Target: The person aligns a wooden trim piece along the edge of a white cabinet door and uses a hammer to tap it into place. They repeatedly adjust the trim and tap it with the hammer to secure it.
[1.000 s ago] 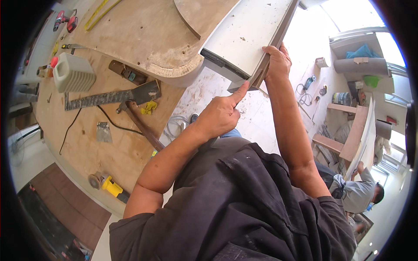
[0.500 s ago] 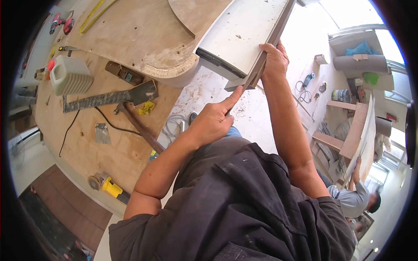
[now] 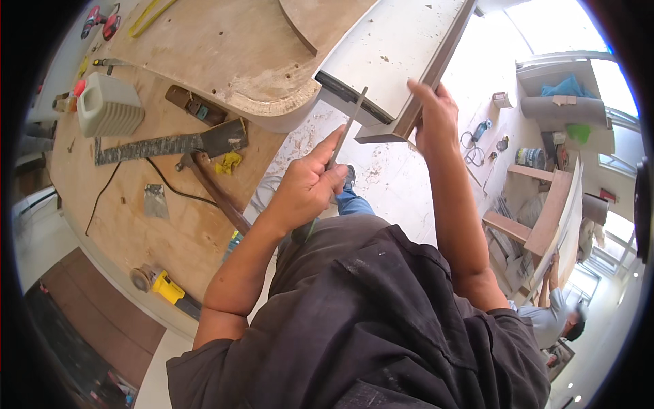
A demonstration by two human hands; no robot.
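My left hand [image 3: 300, 191] is closed around a thin, flat metal file [image 3: 355, 112], index finger stretched along it. The file points up and away, its tip apart from the board's edge in this view. A white panel with a brown edge strip [image 3: 436, 65], like a drawer or cabinet part, juts from the far side; sawdust lies on its white face [image 3: 381, 51]. My right hand [image 3: 437, 116], slightly blurred, is beside the brown strip, thumb and fingers apart. Its fingertips overlap the strip's edge; whether they touch it I cannot tell.
On the wooden bench [image 3: 129, 225] at left lie a hammer [image 3: 218, 194], a hand plane [image 3: 196, 105], a handsaw [image 3: 170, 146], a yellow grinder [image 3: 165, 285] and a plastic jug [image 3: 109, 102]. Cords and debris cover the floor [image 3: 388, 184]. A person [image 3: 548, 317] works at far right.
My left hand has drawn the file back from the brown strip, down and to the left. My right hand has loosened from the strip and moved slightly toward me.
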